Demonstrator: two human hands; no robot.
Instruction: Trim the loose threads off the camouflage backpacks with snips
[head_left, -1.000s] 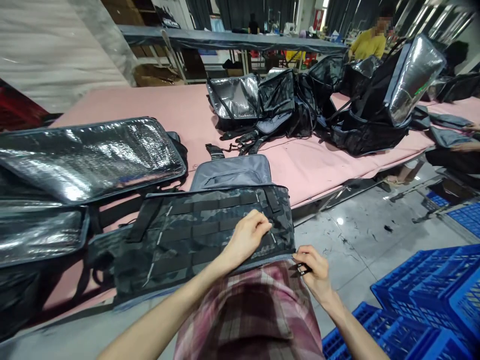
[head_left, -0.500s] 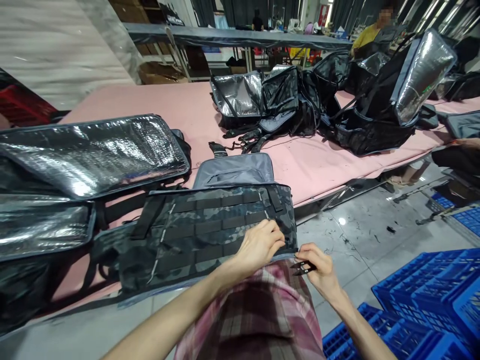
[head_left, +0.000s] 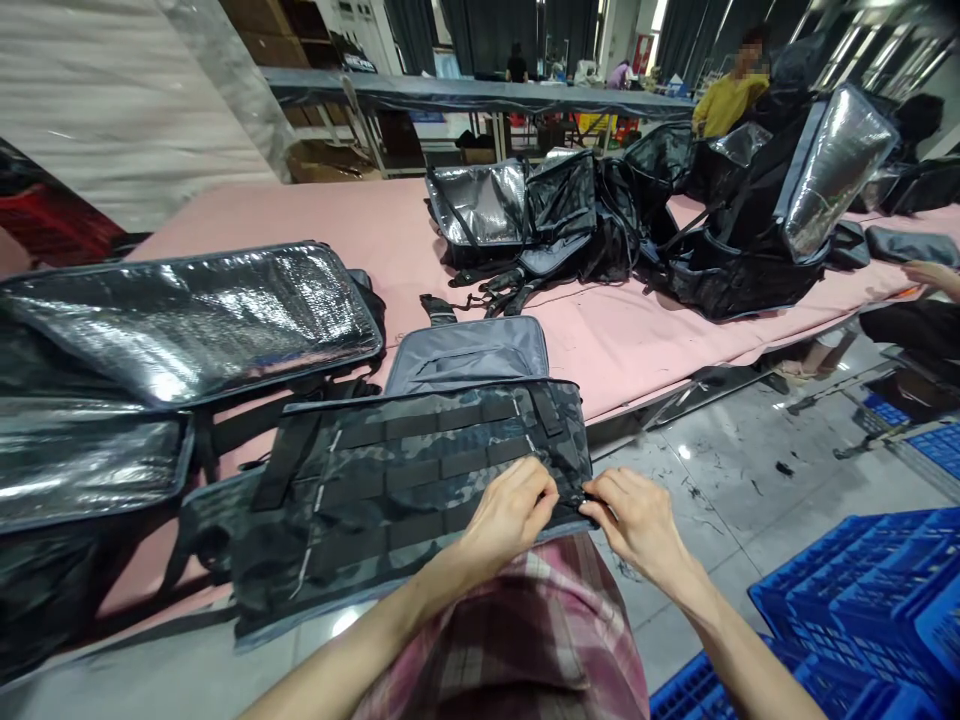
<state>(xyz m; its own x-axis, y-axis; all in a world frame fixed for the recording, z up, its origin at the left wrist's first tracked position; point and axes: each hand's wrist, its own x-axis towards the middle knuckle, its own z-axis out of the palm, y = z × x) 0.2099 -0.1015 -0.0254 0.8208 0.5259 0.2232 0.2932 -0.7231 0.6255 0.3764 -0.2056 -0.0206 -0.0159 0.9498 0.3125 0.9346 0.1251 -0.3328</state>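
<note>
A dark camouflage bag panel [head_left: 427,440] with rows of black webbing lies over the table's near edge, in front of my body. My left hand [head_left: 514,500] rests on its right part with curled, closed fingers; what they pinch, if anything, is hidden. At the panel's lower right corner, my right hand [head_left: 637,508] is closed, fingertips touching the edge. Small black thread snips, plain in the earlier frame, are now almost wholly covered by this hand. Just behind the panel lies a grey flap [head_left: 469,352]. Pale lines of stitching or thread cross the camouflage fabric.
Silver-lined bags [head_left: 202,320] lie to the left on the pink table [head_left: 600,345]. More bags [head_left: 480,205] with straps and buckles stand farther back. Blue plastic crates [head_left: 862,590] are at the lower right on the tiled floor. A person in yellow [head_left: 731,100] is in the background.
My right hand has turned and moved slightly up and in to the panel's corner, so the snips no longer show plainly. My left hand has shifted slightly left and down.
</note>
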